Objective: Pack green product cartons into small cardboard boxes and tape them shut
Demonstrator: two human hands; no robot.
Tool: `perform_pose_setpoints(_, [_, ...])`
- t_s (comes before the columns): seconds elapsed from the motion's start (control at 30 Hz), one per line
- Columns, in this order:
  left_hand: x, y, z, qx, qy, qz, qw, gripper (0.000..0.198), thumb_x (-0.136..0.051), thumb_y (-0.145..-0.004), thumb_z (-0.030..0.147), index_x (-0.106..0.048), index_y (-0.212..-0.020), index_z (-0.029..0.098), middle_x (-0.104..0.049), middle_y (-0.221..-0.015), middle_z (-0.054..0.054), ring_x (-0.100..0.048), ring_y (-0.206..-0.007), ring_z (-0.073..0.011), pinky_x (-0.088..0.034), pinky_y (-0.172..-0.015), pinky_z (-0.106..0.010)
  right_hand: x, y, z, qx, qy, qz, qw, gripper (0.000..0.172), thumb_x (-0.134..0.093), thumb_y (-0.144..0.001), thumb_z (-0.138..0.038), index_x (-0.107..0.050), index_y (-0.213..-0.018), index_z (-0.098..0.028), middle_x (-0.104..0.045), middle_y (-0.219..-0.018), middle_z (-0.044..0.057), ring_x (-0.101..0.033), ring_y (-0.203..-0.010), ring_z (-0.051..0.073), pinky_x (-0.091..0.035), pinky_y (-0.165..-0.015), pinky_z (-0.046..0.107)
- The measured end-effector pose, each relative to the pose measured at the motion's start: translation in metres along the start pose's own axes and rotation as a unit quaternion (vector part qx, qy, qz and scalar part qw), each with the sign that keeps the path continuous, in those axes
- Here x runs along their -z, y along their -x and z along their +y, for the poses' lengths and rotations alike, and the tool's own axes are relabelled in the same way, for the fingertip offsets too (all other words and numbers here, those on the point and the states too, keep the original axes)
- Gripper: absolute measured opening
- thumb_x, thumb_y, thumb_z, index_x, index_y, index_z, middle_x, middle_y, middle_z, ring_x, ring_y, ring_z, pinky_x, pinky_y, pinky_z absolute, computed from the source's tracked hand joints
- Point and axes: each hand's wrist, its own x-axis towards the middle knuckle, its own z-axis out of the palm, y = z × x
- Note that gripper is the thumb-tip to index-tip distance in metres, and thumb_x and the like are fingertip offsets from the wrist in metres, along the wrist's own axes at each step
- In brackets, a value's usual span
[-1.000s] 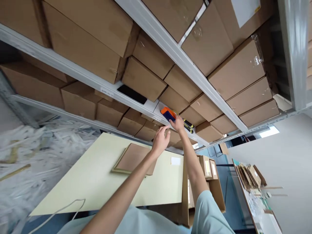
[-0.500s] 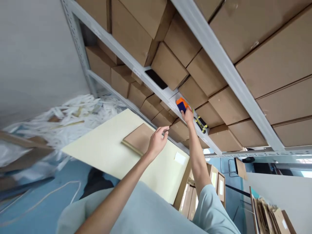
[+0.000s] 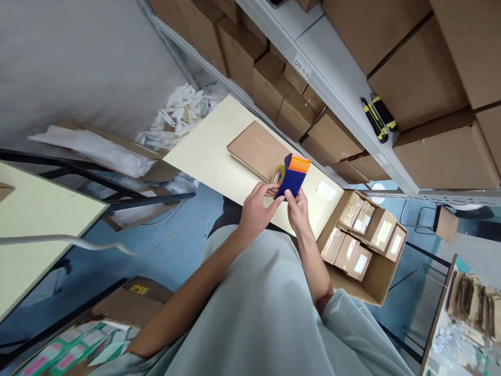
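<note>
A blue and orange tape dispenser (image 3: 294, 176) with a yellow tape roll (image 3: 278, 175) is held in front of me, over the pale tabletop (image 3: 207, 138). My right hand (image 3: 298, 210) grips its lower blue end, thumb on the near face. My left hand (image 3: 259, 206) is at the roll's side, thumb and fingers closed in on the tape and the dispenser's edge; what exactly the fingertips pinch is partly hidden. Just beyond the dispenser lies a flat brown cardboard box (image 3: 258, 149) on the tabletop, its right corner covered by the dispenser.
Two yellow-black utility knives (image 3: 379, 117) lie on the grey metal shelf (image 3: 332, 57) among cardboard boxes. An open carton (image 3: 381, 290) holding several small labelled boxes stands at the table's right end. A white label (image 3: 325, 190) lies on the tabletop. White scraps (image 3: 183, 112) are heaped at the left.
My right hand has brought the tape dispenser down from the shelf to above the table. My left hand has come to meet it at the tape roll. The view has turned downward.
</note>
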Motion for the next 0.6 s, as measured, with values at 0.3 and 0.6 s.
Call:
perform_pose_setpoints(0.3, [0.008,0.009,-0.007,-0.011,0.009,-0.069,0.998,0.030,-0.073,-0.108,0.052,-0.080,-0.123,0.027,-0.083,-0.129,-0.008,-0.082,-0.108,-0.0254,-0.071,-0.106,-0.044,0.012,0.007,0.000,-0.052,-0.049,-0.039,0.997,0.074,-0.080,-0.092,-0.090,-0.083,-0.120,-0.022,-0.088,-0.120,0.010,-0.081,-0.129,0.032,-0.063,-0.122,0.050])
perform_pose_setpoints(0.6, [0.037,0.007,0.014,-0.060,-0.019,0.005,0.998,0.046,-0.074,-0.107,0.047,-0.071,-0.148,0.027,-0.074,-0.143,-0.012,-0.077,-0.129,-0.0287,-0.070,-0.109,-0.048,0.039,0.026,0.006,0.057,0.182,-0.080,0.978,0.066,-0.077,-0.102,-0.079,-0.078,-0.137,-0.022,-0.086,-0.132,0.014,-0.081,-0.123,0.032,-0.067,-0.115,0.047])
